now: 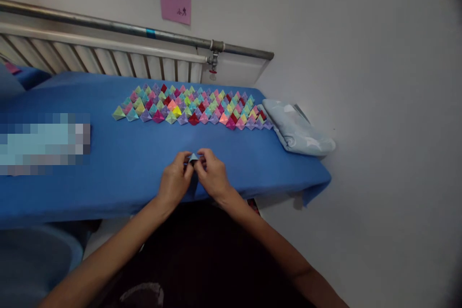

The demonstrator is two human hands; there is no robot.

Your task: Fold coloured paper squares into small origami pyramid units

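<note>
**A small blue fold pinched between two hands, short of the patterned rows**

A small pale-blue paper piece (194, 157) is held between the fingertips of the left hand (174, 179) and the right hand (213, 176). Both hands are nearly closed: thumb and fingers are brought together on either side of the paper, and nothing else is seen to be gripped. The piece's peak is pointed away from the body; its folds are too small to be made out.

Straight ahead, beyond a strip of blue cloth (144, 180), the rows of folded paper (194, 119) are laid out, apart from the hands. Their long axis is run left to right, across the line of the forearms, and the near edge is formed by a row of points. The hands are placed opposite the middle of that edge, so neither can be called plainly nearer. Pink, green, purple, yellow and red pieces are mixed throughout.

At the right end of the rows, a pale fabric bundle (301, 130) is set just beside the last pieces. To the left, a pale-blue shape is obscured by pixelation. Behind, a radiator (111, 62) and a metal pipe (104, 25) are seen against the wall, where a pink note (175, 2) is stuck.
</note>
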